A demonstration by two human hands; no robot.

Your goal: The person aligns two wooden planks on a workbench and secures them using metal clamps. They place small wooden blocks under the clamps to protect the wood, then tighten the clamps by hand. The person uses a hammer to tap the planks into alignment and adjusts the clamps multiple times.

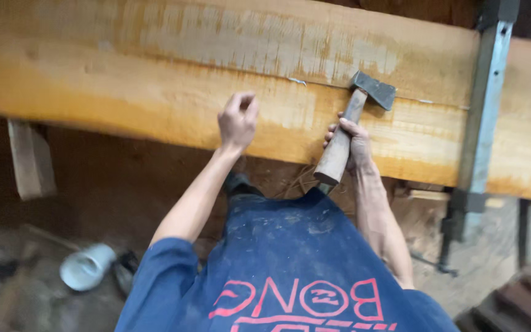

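A long thick wooden plank (155, 86) runs across the view, its yellow-orange side facing me. My right hand (351, 144) grips the wooden handle of a small hatchet (364, 104), whose dark metal head rests against the plank's side near a seam. My left hand (238, 120) is loosely curled with fingers bent, touching the plank's lower face; I cannot make out anything in it. Both my forearms reach up from my blue shirt.
A grey metal bar clamp (483, 117) stands upright across the plank at right. On the dirt floor lie a white cup (87, 265), a wooden piece (31, 160) at left and wood chips under the plank.
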